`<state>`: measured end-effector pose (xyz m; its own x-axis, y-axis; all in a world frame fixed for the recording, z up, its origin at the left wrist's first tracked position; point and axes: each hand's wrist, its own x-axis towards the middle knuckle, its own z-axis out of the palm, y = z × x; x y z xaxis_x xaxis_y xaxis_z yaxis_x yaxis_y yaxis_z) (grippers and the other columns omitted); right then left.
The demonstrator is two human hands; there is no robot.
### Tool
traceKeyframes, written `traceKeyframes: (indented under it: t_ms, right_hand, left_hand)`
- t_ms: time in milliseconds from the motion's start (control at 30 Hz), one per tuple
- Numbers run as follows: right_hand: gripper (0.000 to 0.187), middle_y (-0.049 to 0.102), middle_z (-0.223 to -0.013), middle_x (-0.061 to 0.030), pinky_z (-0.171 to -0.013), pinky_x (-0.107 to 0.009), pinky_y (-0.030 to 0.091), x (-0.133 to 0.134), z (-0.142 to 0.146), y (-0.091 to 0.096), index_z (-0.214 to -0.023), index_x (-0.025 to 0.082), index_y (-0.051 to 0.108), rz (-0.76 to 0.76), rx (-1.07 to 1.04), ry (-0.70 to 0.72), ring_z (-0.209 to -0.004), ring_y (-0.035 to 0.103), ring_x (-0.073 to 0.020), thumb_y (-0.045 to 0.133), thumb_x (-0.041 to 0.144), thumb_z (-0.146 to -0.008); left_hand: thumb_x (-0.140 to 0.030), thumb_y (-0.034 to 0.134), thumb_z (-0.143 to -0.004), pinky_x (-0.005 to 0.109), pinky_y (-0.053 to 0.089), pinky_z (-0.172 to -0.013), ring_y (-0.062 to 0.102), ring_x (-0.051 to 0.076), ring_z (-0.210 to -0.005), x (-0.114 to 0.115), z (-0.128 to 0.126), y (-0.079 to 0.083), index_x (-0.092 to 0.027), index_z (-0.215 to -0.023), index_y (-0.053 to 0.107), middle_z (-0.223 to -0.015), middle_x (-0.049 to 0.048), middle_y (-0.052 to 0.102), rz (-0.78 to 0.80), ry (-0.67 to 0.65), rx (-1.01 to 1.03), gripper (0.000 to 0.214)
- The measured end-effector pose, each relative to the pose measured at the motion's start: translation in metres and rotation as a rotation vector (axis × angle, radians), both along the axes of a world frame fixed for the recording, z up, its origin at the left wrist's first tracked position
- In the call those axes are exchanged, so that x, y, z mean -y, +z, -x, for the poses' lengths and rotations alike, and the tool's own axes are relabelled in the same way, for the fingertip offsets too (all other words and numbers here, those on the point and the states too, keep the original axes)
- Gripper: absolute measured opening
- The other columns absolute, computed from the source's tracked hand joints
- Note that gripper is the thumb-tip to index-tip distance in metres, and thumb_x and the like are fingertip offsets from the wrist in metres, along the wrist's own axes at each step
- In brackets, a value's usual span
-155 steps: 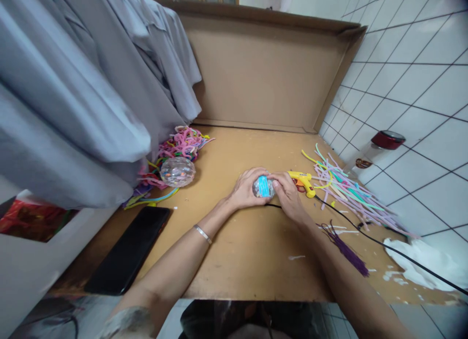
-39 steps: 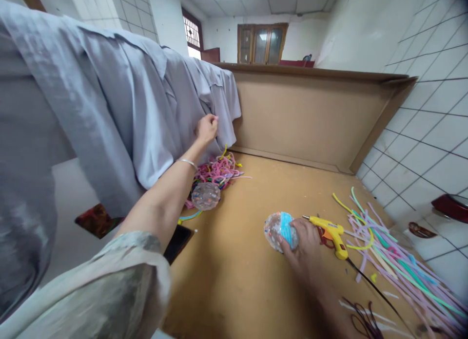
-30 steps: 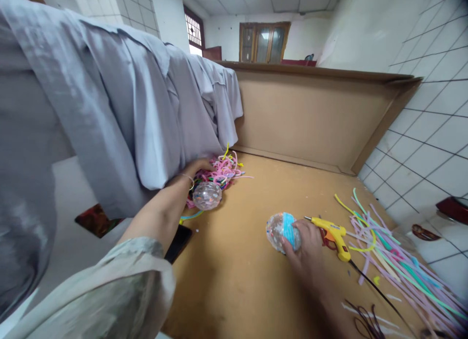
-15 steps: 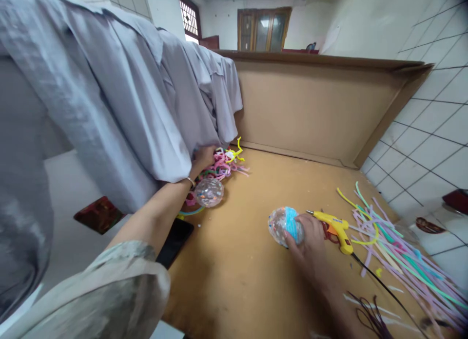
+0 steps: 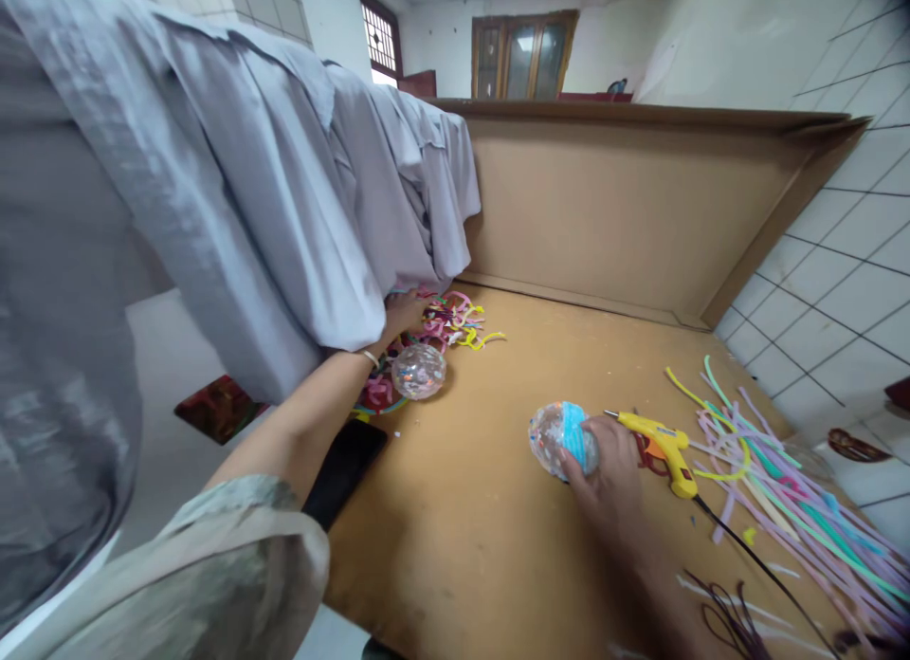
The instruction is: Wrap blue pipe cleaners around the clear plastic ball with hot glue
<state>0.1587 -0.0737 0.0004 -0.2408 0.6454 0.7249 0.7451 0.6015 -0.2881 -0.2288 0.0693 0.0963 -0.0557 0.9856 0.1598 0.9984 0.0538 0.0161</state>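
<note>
Over at the far left corner of the bench [image 5: 469, 527], the left hand [image 5: 407, 314] is in among the pile of fuzzy strips [image 5: 462, 328], its fingers hidden, so whether they grip anything I can't tell. The blue-banded ball [image 5: 560, 439] lies well apart, mid-bench, nearer and to the right of that pile, and the right hand [image 5: 609, 461] is clasped round its right side.

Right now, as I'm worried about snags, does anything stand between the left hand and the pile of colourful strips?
Nothing visible does: the left hand is at the pile. The bandless clear ball sits at the pile's near edge, and the grey cloth hangs close by.
</note>
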Motion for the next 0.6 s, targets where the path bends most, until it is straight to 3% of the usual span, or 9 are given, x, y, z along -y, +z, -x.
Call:
traceKeyframes:
  t_ms: [133, 233, 333, 467, 600]
  right_hand:
    - [0.033, 0.058, -0.109, -0.0134, -0.088, -0.047, 0.045, 0.001, 0.000, 0.000, -0.112, 0.020, 0.051, 0.029, 0.009, -0.002, -0.103, 0.053, -0.0293, 0.054, 0.045, -0.090]
    - [0.034, 0.058, -0.110, -0.0133, -0.088, -0.047, 0.044, 0.001, 0.001, 0.000, -0.111, 0.020, 0.051, 0.032, 0.007, -0.009, -0.102, 0.053, -0.0294, 0.054, 0.047, -0.090]
    - [0.035, 0.058, -0.109, -0.0134, -0.087, -0.046, 0.044, 0.001, 0.001, -0.001, -0.111, 0.020, 0.052, 0.011, 0.008, -0.009, -0.101, 0.053, -0.0294, 0.054, 0.047, -0.089]
    - [0.035, 0.059, -0.107, -0.0132, -0.086, -0.045, 0.044, -0.002, 0.001, -0.002, -0.111, 0.019, 0.052, -0.036, 0.005, 0.003, -0.101, 0.054, -0.0294, 0.054, 0.047, -0.090]
    - [0.034, 0.060, -0.104, -0.0123, -0.085, -0.045, 0.045, -0.005, 0.000, -0.001, -0.110, 0.019, 0.053, -0.073, -0.009, 0.008, -0.098, 0.055, -0.0286, 0.053, 0.047, -0.090]
  left_hand:
    - [-0.013, 0.057, -0.076, 0.028, 0.051, -0.092, 0.066, 0.023, -0.106, 0.003, 0.001, 0.031, -0.019, -0.133, 0.057, -0.124, 0.0068, 0.069, -0.013, -0.107, 0.214, 0.058]
    - [-0.003, 0.048, -0.074, 0.031, 0.050, -0.100, 0.066, 0.024, -0.112, 0.015, 0.001, 0.053, -0.014, -0.128, 0.062, -0.126, 0.0095, 0.068, -0.237, -0.111, 0.311, 0.056]
    - [-0.004, 0.046, -0.077, 0.036, 0.042, -0.111, 0.059, 0.025, -0.124, 0.030, -0.009, 0.063, -0.013, -0.128, 0.061, -0.132, 0.0098, 0.065, -0.403, -0.112, 0.350, 0.054]
    - [-0.011, 0.049, -0.083, 0.039, 0.047, -0.105, 0.063, 0.024, -0.115, 0.057, -0.053, 0.046, -0.014, -0.120, 0.065, -0.122, 0.0109, 0.068, -0.531, -0.236, 0.401, 0.040]
    - [-0.014, 0.052, -0.085, 0.035, 0.052, -0.098, 0.065, 0.020, -0.110, 0.088, -0.097, 0.010, -0.019, -0.109, 0.067, -0.117, 0.0082, 0.068, -0.418, -0.509, 0.416, 0.029]
